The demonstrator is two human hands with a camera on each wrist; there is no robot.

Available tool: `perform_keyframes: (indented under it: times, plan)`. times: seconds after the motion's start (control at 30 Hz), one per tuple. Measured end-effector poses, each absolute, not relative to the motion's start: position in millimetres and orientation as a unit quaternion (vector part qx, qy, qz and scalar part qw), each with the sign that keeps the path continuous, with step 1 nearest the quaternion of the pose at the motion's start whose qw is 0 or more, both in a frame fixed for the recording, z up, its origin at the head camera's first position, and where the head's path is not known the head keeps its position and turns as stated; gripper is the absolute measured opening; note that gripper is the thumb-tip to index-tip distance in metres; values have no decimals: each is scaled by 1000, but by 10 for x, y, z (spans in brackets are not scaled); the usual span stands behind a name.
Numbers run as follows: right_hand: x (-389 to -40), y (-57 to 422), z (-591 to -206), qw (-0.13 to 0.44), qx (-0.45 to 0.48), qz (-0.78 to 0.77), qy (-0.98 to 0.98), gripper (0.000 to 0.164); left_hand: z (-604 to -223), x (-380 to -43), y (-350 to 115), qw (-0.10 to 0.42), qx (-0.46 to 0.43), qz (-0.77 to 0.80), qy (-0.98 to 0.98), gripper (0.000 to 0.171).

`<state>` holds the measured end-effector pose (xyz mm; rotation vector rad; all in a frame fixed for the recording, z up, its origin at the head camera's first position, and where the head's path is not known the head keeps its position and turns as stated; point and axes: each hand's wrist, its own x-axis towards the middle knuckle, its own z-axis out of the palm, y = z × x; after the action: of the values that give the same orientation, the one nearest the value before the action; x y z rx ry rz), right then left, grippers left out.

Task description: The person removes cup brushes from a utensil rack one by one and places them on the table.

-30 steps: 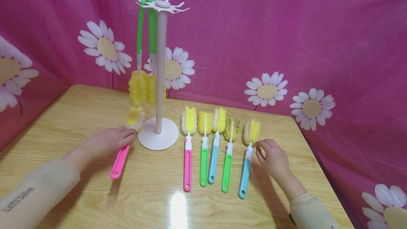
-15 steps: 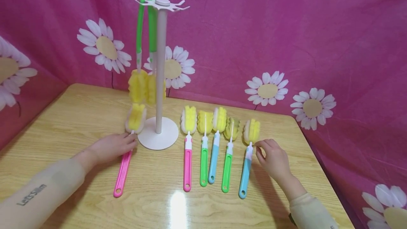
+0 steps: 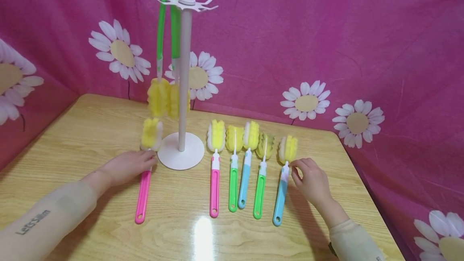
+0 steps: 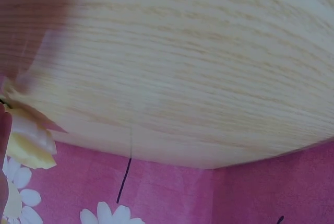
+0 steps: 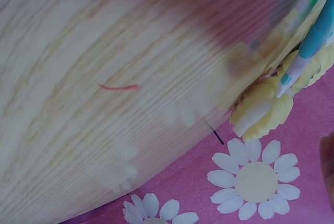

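My left hand pinches the neck of a pink-handled sponge brush, left of a white rack's round base. The brush's yellow and white sponge head shows at the left edge of the left wrist view. Fingers loosely bent, my right hand rests beside a blue-handled sponge brush, fingertips right at its neck. To the left of that brush lie several more, among them a green-handled one and another pink-handled one. In the right wrist view, the blue handle crosses the upper right corner.
The white rack stands upright on its round base, hooks spread at the top. Two green-handled sponge brushes hang from its left hooks. A pink cloth with daisies rises behind the wooden table.
My left hand has brought the pink-handled brush down, its handle end shifting towards me and right, and has rolled it about its length. The right hand has stayed still.
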<state>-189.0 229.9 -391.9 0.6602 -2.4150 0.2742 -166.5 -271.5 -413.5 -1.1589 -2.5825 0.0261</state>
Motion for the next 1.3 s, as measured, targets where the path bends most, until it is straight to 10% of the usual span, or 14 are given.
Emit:
perform_keyframes:
  times: [0.23,0.6,0.83,1.3]
  plan:
    - [-1865,2304,-3933,287,242,100,-921,13,-4010,-1663,-2741,171,-358,-5,-918,16]
    - [-1799,2335,-3952,228,204,104,-946,13,-3443,-1870,-2749,426,-230,-67,-872,15]
    - [-1776,2346,-3929,210,188,104,-954,12,-2965,-1912,-2558,386,-47,-220,-894,26]
    - [-1768,2384,-3944,220,191,103,-951,10,-2648,-2107,-2320,364,-32,-261,-894,30]
